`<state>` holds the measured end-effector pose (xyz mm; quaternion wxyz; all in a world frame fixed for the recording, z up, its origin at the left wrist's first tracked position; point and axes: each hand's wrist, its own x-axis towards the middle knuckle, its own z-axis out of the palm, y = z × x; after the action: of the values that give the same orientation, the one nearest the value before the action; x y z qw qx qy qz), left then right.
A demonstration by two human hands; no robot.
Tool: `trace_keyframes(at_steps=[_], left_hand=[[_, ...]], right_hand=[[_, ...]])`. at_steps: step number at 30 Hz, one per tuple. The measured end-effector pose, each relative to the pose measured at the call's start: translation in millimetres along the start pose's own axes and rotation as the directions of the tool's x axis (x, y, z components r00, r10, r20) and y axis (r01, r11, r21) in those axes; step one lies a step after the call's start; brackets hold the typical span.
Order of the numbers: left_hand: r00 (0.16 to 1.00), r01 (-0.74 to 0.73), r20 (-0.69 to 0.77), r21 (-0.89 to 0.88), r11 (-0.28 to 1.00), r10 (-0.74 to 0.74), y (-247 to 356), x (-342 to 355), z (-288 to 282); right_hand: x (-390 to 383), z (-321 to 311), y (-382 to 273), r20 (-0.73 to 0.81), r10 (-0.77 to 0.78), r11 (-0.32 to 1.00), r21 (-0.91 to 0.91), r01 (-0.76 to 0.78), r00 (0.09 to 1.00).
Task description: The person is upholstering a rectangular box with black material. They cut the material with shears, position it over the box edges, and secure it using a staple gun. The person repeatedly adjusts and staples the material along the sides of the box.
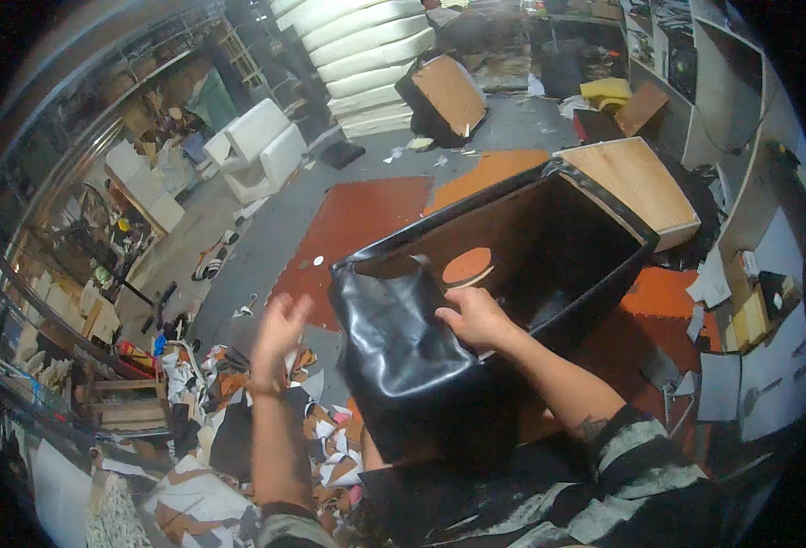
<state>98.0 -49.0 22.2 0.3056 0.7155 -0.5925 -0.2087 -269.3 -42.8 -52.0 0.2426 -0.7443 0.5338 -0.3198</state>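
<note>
In front of me stands an open box frame [585, 251] with black-covered edges and a dark hollow inside. A sheet of shiny black leather-like cover [403, 329] drapes over its near left end, wrinkled on top and hanging down the side. My right hand [478, 320] is closed on that cover at the box's near edge, thumb on the material; its other fingers are mostly hidden. Left of the box, my left hand [282, 333] is raised in the air, apart from the cover. Motion blurs its fingers. An orange-topped round disc [468, 267] shows inside the box, beyond my right hand.
Scraps of leather and fabric [330, 447] lie heaped at the lower left. White foam slabs [366, 55] are stacked at the back. A wooden-faced box [631, 187] adjoins the far right end. Red mats [357, 228] cover part of the floor; shelves [732, 110] line the right.
</note>
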Motion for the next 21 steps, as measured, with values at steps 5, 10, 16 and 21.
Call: trace_keyframes(at_steps=[5, 10, 16, 21], left_hand=[[0.895, 0.384, 0.446, -0.733, 0.561, -0.03, -88.7, -104.4, 76.6], [0.967, 0.254, 0.234, -0.885, 0.391, -0.098, -57.1, -146.5, 109.5], [0.989, 0.122, 0.059, -0.854, 0.506, -0.138, -26.4, -179.9, 124.6], [0.982, -0.053, -0.152, -0.787, 0.615, -0.109, 5.6, -193.9, 146.8]], right_hand=[[-0.3, -2.1, -31.3, -0.196, 0.145, 0.979, 0.172, -0.112, 0.97], [-7.9, -29.3, 2.9, -0.338, 0.125, 0.978, 0.201, -0.058, 0.933], [-68.6, -61.0, -17.8, 0.04, 0.146, 0.914, -0.389, -0.119, 0.989], [-81.4, -25.7, 11.0, -0.251, -0.317, 0.896, -0.396, 0.202, 0.915]])
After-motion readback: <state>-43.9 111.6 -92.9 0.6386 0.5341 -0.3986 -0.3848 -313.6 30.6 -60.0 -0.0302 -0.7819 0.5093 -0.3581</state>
